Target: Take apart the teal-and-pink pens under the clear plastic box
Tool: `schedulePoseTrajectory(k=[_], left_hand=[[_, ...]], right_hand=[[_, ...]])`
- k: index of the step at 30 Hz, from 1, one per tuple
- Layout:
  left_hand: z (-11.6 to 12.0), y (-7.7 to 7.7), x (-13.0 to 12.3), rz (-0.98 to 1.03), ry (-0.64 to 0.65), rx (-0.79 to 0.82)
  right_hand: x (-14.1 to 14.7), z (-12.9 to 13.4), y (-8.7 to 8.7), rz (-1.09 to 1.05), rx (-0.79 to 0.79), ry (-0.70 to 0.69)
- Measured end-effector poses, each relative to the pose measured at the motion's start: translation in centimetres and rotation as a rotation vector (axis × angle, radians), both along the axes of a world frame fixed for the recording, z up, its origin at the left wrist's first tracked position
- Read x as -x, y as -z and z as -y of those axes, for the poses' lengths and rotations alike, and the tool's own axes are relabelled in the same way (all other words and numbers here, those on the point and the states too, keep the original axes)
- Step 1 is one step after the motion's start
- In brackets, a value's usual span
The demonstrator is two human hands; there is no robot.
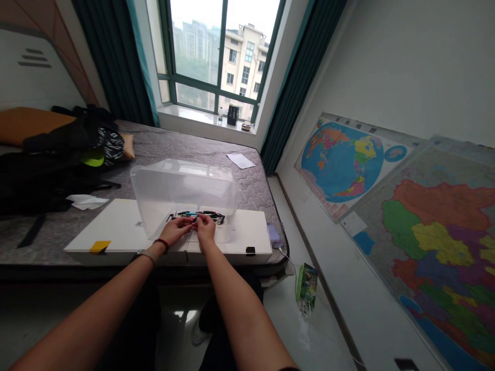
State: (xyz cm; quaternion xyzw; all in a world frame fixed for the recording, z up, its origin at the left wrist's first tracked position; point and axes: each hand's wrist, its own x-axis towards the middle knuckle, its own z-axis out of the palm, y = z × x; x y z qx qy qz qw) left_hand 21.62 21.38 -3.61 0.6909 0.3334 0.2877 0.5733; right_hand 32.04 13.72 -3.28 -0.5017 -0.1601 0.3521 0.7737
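A clear plastic bin (181,185) lies on its side on white flat boxes (119,221), its opening facing me. Several pens (211,214) and other slim items, black, teal and red, lie in a loose pile at the opening. My left hand (178,230) reaches in from the left with its fingers pinched together at the near side of the pile. Beside it, my right hand (204,228) has its fingertips closed at the same spot, nearly touching the left ones. What is between the fingertips is too small to make out.
Beneath the boxes is a grey mattress (162,139). Dark bags (58,154) and a tissue (87,201) lie left. A white paper (240,161) rests behind the bin. A green box (307,283) stands on the floor at right.
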Motion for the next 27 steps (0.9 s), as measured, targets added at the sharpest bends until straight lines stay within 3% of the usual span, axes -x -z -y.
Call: schedulePoseTrajectory(k=[14, 22, 24, 27], left_hand=[[0.2, -0.3, -0.2, 0.001, -0.045, 0.049], [0.3, -0.6, -0.3, -0.011, -0.063, 0.067], [0.3, -0.3, -0.3, 0.012, -0.069, 0.089], [0.5, 0.1, -0.4, 0.08, -0.101, 0.102]], right_hand=[[0.1, -0.1, 0.6, 0.125, 0.063, -0.076], [0.0, 0.4, -0.6, 0.09, 0.088, -0.139], [-0.2, 0.4, -1.1, 0.02, 0.086, -0.124], [-1.3, 0.5, -2.1, -0.085, 0.063, 0.008]])
